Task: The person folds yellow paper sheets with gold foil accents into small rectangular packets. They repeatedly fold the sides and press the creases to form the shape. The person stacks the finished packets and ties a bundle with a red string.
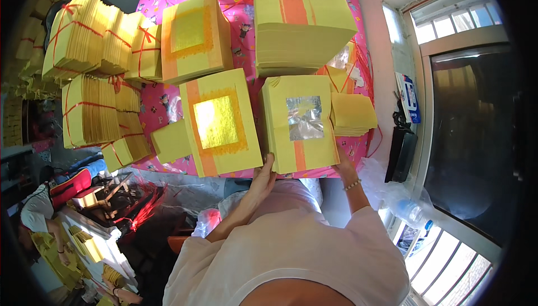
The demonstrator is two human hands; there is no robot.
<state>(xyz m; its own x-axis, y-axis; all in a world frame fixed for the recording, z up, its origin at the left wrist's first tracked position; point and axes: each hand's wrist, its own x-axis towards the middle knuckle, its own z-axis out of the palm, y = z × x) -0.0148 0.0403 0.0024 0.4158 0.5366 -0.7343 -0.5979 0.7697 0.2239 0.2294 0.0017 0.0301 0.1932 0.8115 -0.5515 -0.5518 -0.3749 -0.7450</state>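
Note:
A tall stack of yellow joss paper (277, 121) with a silver foil square and an orange stripe stands at the near edge of the table. My left hand (267, 170) grips its lower left side. On the opposite side my right hand (343, 164), a beaded bracelet at the wrist, presses against the lower right corner; the stack hides part of its fingers. Just left of these is another stack of joss paper (255, 126) with a gold foil square. Behind the held stack rises a taller yellow stack (302, 42).
A pink patterned cloth (244, 37) covers the table. Bundles tied with red string (84, 37) crowd its left side, beside a further gold-foil stack (224, 31). Small yellow sheets (354, 114) lie at right. A window (471, 126) lines the right wall. At lower left, another person's hand (64, 259) is over yellow paper.

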